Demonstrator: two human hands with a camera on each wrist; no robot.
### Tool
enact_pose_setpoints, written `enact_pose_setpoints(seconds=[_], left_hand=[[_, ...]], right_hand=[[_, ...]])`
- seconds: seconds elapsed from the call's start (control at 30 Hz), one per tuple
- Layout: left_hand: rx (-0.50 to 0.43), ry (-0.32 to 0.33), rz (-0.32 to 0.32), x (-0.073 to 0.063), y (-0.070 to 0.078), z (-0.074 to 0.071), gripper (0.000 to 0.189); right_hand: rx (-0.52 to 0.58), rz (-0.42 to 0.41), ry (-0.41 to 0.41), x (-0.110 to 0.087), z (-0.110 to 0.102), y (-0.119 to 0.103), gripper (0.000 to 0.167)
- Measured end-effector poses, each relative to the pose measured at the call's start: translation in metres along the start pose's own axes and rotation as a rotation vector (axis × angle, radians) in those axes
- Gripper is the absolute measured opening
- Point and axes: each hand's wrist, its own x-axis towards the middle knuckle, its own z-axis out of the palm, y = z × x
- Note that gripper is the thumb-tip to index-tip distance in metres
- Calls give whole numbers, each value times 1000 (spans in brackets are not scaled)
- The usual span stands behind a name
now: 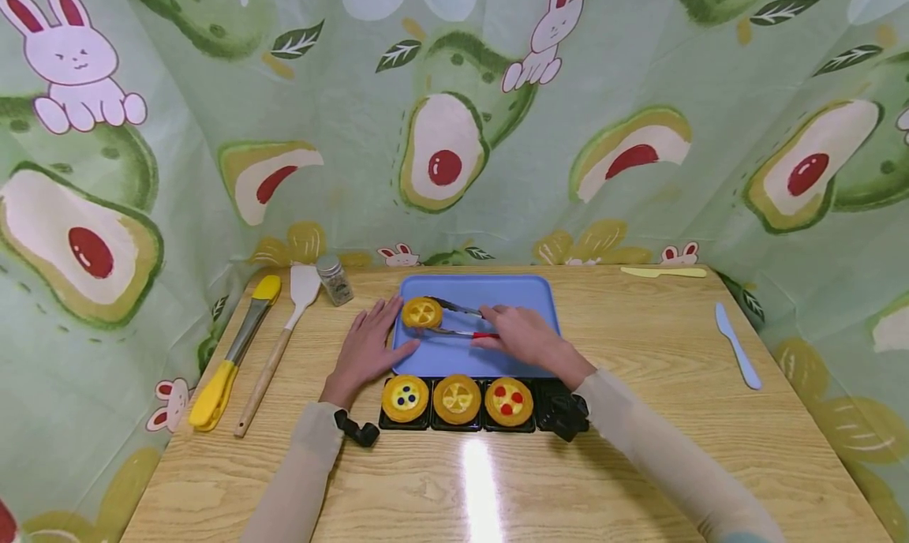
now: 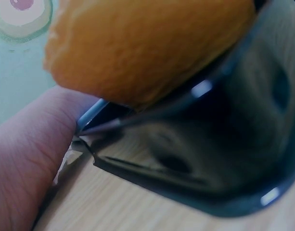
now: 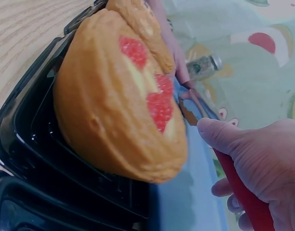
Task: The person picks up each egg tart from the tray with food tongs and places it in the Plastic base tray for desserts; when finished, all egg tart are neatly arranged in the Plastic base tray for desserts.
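On the blue tray [image 1: 511, 292] lies a tart [image 1: 423, 312] with a wedge-patterned yellow top, near the left edge. My right hand [image 1: 525, 334] grips red-handled tongs [image 1: 486, 335], whose two arms reach left to either side of this tart; whether they press on it I cannot tell. Fingers spread, my left hand [image 1: 369, 346] rests at the tray's left edge. In front of the tray, black boxes hold a tart with blue dots [image 1: 405, 398], a wedge-patterned tart [image 1: 457, 400] and a tart with red topping [image 3: 123, 101]. Another black box [image 1: 545, 401] is partly hidden under my right wrist.
At the left lie yellow-ended tongs [image 1: 226, 373] and a white spatula [image 1: 304, 286] with a wooden handle, beside a shaker jar [image 1: 334, 281]. A yellow knife [image 1: 663, 272] and a blue knife [image 1: 737, 346] lie at the right. A patterned curtain [image 1: 525, 172] surrounds the table.
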Motion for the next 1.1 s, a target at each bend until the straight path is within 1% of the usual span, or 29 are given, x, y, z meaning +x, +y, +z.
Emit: enact_pose_setpoints(seconds=[0.13, 0.2, 0.33, 0.47, 0.57, 0.7, 0.8, 0.97, 1.1], left_hand=[[0, -2, -2, 0, 1, -1, 99], [4, -3, -4, 0, 1, -1, 100], [9, -2, -2, 0, 1, -1, 99], [11, -1, 1, 1, 2, -1, 99], [14, 12, 15, 1, 3, -2, 99], [10, 29, 29, 0, 3, -3, 98], [5, 26, 22, -1, 4, -3, 97], [-4, 32, 22, -1, 4, -3, 97], [-8, 38, 29, -2, 4, -3, 97]], right_hand=[[34, 18, 8, -5, -8, 2, 51], [47, 20, 23, -8, -13, 2, 49], [26, 14, 69, -18, -23, 4, 43], [4, 24, 110, -30, -33, 5, 42], [-6, 38, 135, -41, -39, 5, 42], [-17, 44, 170, -58, -47, 3, 43], [-15, 56, 190, -72, -51, 1, 43], [-19, 99, 200, -100, -57, -1, 47], [0, 129, 228, -123, -61, -1, 48]])
